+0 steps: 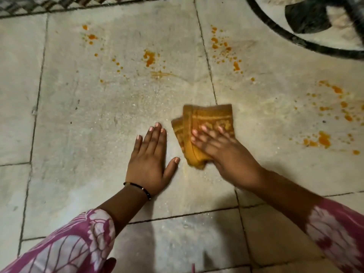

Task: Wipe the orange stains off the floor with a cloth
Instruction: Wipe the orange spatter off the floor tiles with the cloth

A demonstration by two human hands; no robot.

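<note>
A folded orange-yellow patterned cloth (pixel 206 123) lies on the grey tiled floor (pixel 88 115) near the middle. My right hand (pixel 222 150) presses flat on it with straight fingers, blurred by motion. Just left of the cloth, my left hand (pixel 151 158) lies flat on the bare tile, fingers spread, a thin black bracelet at the wrist. Orange stains (pixel 149 58) dot the tile beyond the hands. More orange splatter (pixel 224 46) sits further right, and a larger patch of orange stains (pixel 325 138) spreads to the right of the cloth.
A round black-rimmed object (pixel 295 38) sits on the floor at the top right corner. A patterned border strip (pixel 59 4) runs along the top left edge. Dark grout lines cross the floor.
</note>
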